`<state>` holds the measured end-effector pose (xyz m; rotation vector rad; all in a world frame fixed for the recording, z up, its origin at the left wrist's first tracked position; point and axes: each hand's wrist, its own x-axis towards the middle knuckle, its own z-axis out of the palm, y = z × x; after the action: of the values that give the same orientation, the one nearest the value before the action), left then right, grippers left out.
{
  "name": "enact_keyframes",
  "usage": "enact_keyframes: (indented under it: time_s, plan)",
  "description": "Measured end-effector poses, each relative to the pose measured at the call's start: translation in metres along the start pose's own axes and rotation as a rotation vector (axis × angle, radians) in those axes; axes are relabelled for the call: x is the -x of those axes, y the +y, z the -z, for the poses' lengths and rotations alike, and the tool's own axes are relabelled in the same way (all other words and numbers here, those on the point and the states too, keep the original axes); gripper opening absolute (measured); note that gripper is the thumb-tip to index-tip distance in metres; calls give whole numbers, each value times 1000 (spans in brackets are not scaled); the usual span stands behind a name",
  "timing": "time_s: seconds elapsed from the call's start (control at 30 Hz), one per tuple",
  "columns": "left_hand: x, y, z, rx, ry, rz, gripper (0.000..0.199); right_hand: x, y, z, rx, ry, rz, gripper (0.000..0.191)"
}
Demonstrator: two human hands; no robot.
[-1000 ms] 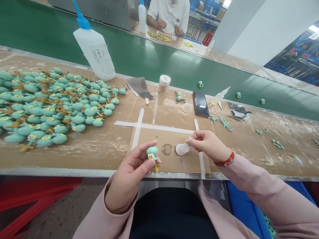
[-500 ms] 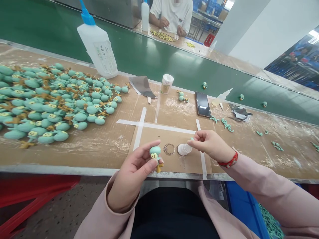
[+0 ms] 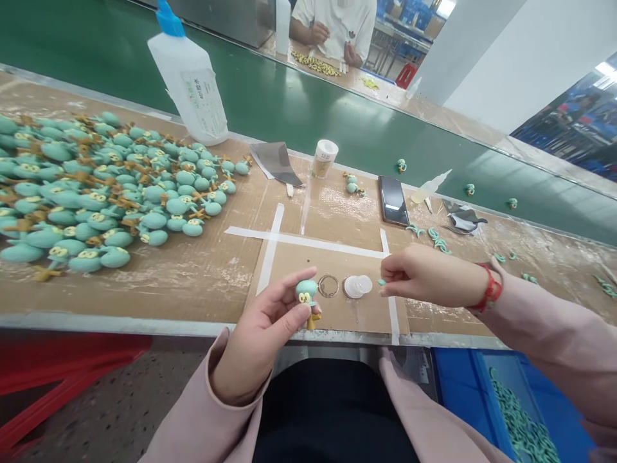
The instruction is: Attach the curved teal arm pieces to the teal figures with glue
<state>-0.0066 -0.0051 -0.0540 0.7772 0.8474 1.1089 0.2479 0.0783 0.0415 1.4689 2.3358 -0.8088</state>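
My left hand holds a teal clay Squidward figurine with yellow eyes and tan feet, its fingers around the body. My right hand is raised over the cardboard mat, pinching a small teal clay piece between finger and thumb. Just left of those fingertips lie two overlapping transparent discs. A thin metal ring rests between the discs and the figurine, touching neither hand.
A large heap of teal figurines covers the bench's left side. Behind stand a glue bottle, a small cup and a phone. A blue crate of teal parts sits below right. A co-worker works across the green conveyor belt.
My right hand has moved right, away from the transparent discs, and now shows the small teal piece. My left hand keeps the figurine. The view has shifted, bringing more of the blue crate in.
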Motion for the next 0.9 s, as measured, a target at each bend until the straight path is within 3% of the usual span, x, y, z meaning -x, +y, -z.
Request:
enact_keyframes:
  time_s: [0.27,0.9]
  plan:
    - [2,0,5,9,37,11,36,-21,-15,9,139,-132,-36,36]
    - [0,1,8,19,39,10,35,-25,-18,9,144,-157,-39,37]
